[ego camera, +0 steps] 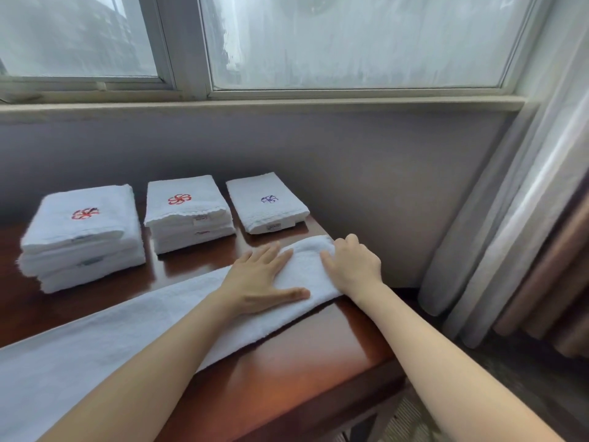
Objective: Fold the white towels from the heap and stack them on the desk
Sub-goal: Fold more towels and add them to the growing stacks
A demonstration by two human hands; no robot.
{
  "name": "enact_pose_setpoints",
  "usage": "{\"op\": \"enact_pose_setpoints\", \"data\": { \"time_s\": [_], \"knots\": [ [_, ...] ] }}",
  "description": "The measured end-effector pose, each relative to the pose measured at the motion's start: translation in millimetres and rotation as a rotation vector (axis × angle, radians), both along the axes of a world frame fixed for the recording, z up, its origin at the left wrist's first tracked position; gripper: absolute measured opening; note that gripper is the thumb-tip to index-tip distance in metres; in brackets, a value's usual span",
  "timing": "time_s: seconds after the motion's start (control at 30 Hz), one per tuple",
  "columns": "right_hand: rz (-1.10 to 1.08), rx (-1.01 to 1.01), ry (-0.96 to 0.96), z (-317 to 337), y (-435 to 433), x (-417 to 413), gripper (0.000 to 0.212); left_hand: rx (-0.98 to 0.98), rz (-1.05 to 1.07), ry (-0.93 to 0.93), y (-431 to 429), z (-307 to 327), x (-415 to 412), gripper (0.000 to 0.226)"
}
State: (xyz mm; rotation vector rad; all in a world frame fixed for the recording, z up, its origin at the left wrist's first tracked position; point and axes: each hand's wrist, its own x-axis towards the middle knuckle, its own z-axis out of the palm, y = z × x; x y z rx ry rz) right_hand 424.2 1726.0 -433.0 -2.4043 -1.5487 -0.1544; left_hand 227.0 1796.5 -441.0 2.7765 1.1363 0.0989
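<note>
Spanning bench [287, 362] diagonally: long white towel [127, 339], right end doubled over near bench's right edge. Behind it, row of folded lots: left stack [79, 237], middle stack [188, 215], single purple-logo towel [267, 202]. Left hand [258, 279] flat on long white towel, fingers [272, 252] straight, released. Right hand [353, 266] curled, grasping doubled end.

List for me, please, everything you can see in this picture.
long towel: one, white, across the near desk
left stack: one, white, red emblem, far left
middle stack: one, white, red emblem, far centre
folded towel: one, white, purple emblem, far right
desk: one, reddish-brown, below window
window: one, pale frame, behind desk
curtain: one, pale grey, right edge
left grip: one, bare, flat on long towel
right grip: one, bare, holding its folded end
</note>
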Motion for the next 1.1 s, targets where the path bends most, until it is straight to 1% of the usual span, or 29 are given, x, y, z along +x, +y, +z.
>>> {"op": "enact_pose_setpoints", "data": {
  "time_s": [0.07, 0.1, 0.13, 0.2, 0.27, 0.3, 0.33, 0.37, 0.43, 0.6, 0.73, 0.8, 0.83, 0.9, 0.97, 1.0, 1.03, 1.1],
  "knots": [
    [-0.012, -0.059, -0.058, 5, 0, -1, 0.044, -0.001, -0.003, 0.002, -2, 0, 0, 0.121],
    [-0.017, -0.100, -0.052, 9, 0, -1, 0.042, 0.000, -0.004, 0.002, -2, -1, -1, 0.121],
    [-0.019, -0.143, 0.000, 15, 1, 2, 0.038, 0.001, -0.003, -0.002, -3, -1, -1, 0.121],
    [-0.003, -0.184, 0.243, 29, 1, 9, 0.025, 0.003, 0.003, -0.010, -4, -2, 0, 0.120],
    [0.054, -0.091, 0.471, 37, -1, 14, 0.012, 0.004, 0.007, -0.006, -4, -2, 0, 0.121],
    [0.089, -0.017, 0.526, 38, -1, 15, 0.018, 0.004, 0.009, -0.003, -5, -2, 1, 0.121],
    [0.110, 0.053, 0.556, 39, -2, 14, 0.030, 0.005, 0.009, -0.001, -5, -1, 3, 0.121],
    [0.117, 0.113, 0.563, 40, -3, 14, 0.040, 0.005, 0.008, -0.004, -6, -1, 6, 0.121],
    [0.119, 0.203, 0.558, 41, -5, 17, 0.051, 0.004, 0.001, -0.014, -7, 1, 14, 0.121],
    [0.090, 0.337, 0.596, 46, -10, 39, 0.060, -0.037, -0.020, -0.041, -13, 4, 46, 0.119],
    [0.122, 0.426, 0.704, 55, -16, 44, 0.056, -0.046, -0.040, -0.095, -20, 5, 71, 0.117],
    [0.135, 0.470, 0.781, 61, -18, 41, 0.053, -0.045, -0.042, -0.182, -22, 6, 73, 0.107],
    [0.144, 0.490, 0.819, 65, -20, 38, 0.053, -0.047, -0.039, -0.246, -23, 8, 71, 0.098],
    [0.176, 0.510, 0.919, 74, -21, 28, 0.058, -0.063, -0.031, -0.413, -25, 10, 59, 0.076],
    [0.230, 0.483, 1.020, 84, -22, 10, 0.067, -0.144, 0.005, -0.600, -27, 15, 40, 0.055],
    [0.265, 0.453, 1.039, 89, -23, -2, 0.069, -0.238, 0.054, -0.700, -27, 20, 29, 0.046],
    [0.307, 0.415, 1.040, 93, -23, -15, 0.072, -0.371, 0.117, -0.806, -28, 26, 17, 0.040],
    [0.394, 0.318, 1.014, 96, -22, -44, 0.078, -0.664, 0.232, -0.980, -30, 41, -9, 0.037]
  ]
}}
